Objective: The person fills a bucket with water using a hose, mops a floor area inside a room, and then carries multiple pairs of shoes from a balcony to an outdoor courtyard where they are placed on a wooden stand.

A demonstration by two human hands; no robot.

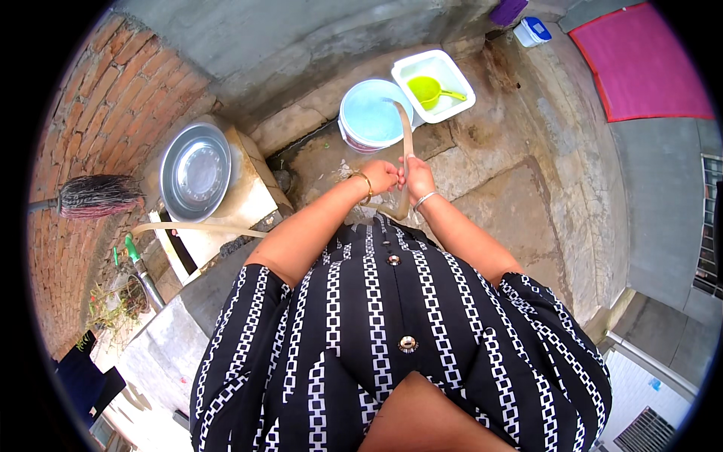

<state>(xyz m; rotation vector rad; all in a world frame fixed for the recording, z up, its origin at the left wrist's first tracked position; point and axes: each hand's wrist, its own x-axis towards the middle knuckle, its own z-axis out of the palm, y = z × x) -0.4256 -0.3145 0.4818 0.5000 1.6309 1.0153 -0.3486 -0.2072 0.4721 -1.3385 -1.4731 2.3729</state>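
We grip the beige hose [407, 143] with both hands, left hand [382, 176] and right hand [416, 175] clamped side by side, its end resting in the blue bucket [369, 114].

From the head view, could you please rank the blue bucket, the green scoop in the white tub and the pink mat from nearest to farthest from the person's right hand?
Measured from the right hand, whose grip is on the hose:
1. Blue bucket, just ahead, slightly left; the hose runs into it.
2. Green scoop, in the white tub behind the bucket, to the right.
3. Pink mat, far right corner.
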